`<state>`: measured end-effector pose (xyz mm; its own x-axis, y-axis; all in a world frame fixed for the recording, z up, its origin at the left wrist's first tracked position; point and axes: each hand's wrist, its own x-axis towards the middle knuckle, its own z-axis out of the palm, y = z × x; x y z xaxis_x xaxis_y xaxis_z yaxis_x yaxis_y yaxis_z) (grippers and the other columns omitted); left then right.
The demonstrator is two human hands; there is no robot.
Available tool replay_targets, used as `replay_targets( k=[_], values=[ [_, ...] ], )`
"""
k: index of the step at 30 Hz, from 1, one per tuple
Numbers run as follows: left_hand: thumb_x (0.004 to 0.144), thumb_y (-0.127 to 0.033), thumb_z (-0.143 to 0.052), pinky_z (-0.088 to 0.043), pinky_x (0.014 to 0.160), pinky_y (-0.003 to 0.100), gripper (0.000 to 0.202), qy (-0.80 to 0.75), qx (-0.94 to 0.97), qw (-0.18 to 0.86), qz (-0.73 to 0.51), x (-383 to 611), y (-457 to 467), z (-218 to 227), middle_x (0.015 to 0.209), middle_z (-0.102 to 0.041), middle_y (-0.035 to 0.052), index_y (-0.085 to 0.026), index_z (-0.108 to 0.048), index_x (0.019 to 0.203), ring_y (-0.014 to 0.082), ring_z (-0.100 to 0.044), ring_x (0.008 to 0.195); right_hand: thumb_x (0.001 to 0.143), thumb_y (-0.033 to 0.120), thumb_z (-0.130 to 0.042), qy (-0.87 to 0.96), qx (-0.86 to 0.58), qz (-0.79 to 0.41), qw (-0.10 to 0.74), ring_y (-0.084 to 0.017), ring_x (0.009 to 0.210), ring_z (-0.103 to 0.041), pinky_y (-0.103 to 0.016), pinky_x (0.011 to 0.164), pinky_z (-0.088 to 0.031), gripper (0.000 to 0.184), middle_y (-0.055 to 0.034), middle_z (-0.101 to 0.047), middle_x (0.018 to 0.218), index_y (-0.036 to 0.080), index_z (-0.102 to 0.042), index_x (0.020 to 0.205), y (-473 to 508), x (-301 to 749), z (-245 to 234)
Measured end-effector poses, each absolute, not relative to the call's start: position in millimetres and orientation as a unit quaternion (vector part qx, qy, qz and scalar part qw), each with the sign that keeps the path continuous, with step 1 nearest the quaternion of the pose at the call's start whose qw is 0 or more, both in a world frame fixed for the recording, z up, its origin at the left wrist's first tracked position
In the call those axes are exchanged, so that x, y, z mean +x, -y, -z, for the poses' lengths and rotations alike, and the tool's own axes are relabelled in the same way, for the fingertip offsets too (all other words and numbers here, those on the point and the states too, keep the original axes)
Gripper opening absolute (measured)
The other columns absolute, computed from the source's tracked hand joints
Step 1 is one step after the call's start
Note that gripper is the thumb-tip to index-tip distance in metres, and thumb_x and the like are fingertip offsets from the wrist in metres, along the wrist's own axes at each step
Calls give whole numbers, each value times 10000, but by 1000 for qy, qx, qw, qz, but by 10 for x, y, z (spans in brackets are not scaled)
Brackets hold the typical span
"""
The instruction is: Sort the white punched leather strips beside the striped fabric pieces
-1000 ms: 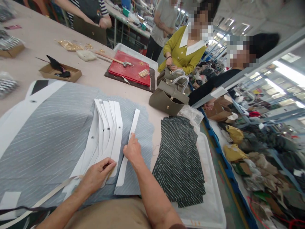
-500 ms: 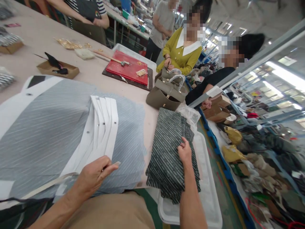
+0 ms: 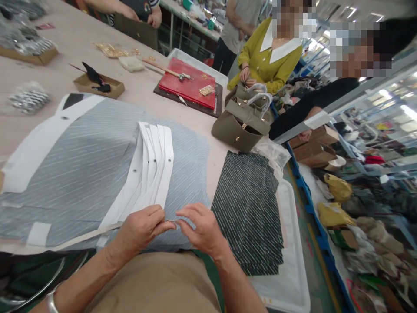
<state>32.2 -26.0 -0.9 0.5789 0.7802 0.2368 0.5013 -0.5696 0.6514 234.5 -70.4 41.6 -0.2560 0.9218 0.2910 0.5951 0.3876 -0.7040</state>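
My left hand (image 3: 143,224) is closed in front of me, thumb pressed to the bent fingers. A thin pale bit shows at its thumb tip, too small to name. Facing it, my right hand (image 3: 202,228) has thumb and forefinger apart, their tips close to that pale bit. Under both hands lies blue-grey striped lining fabric (image 3: 192,161), with a fanned stack of white strips (image 3: 154,161) bearing small metal snaps. A narrow cream strip (image 3: 87,234) passes out of sight behind my left hand. To the right lies a stack of dark striped pieces (image 3: 250,213).
Olive handbags (image 3: 243,128) stand beyond the dark stack, by clear plastic (image 3: 273,152). A red board (image 3: 189,82) carries a hammer (image 3: 169,71). A small cardboard tray (image 3: 114,89) sits at left. A white plastic bin (image 3: 293,261) borders the table. Several people work beyond.
My right hand has left the dark stack and come leftward to my left hand. My left hand has shifted slightly right in view. The camera view has shifted too.
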Motion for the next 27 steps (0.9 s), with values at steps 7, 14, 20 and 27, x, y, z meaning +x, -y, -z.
replay_targets(
  k=[7,14,20,27],
  values=[
    [924,-584,-490,-420,577,234,403,-428,796,342,-259,184,223,70,673,-616,-17,-219,-627,825,125,-557,570,922,173,-509,814,-472,-190,281,-169,749,-611,-275,708,-478,142,-41,-675,775,200,-645,893,525,2187,-229],
    [982,-385,-421,-444,613,234,334,-406,791,363,-279,63,76,17,685,-630,-4,-219,-638,789,138,-619,641,850,142,-522,769,-509,-221,317,-143,658,-579,-251,637,-447,143,-11,-632,700,195,-651,817,279,1907,-127],
    [969,-403,-442,-449,656,251,301,-446,742,410,-288,43,23,-6,708,-648,2,-224,-628,815,148,-599,652,808,271,-585,500,-636,-405,426,-125,584,-583,-251,598,-492,140,13,-626,633,174,-677,768,-348,1962,165],
    [938,-414,-446,-486,717,270,267,-483,694,475,-245,45,-51,391,798,-657,4,-241,-612,820,185,-627,758,648,401,-748,354,-628,-521,456,-105,531,-568,-224,508,-479,281,27,-630,590,153,-685,763,-1134,2058,404]
  ],
)
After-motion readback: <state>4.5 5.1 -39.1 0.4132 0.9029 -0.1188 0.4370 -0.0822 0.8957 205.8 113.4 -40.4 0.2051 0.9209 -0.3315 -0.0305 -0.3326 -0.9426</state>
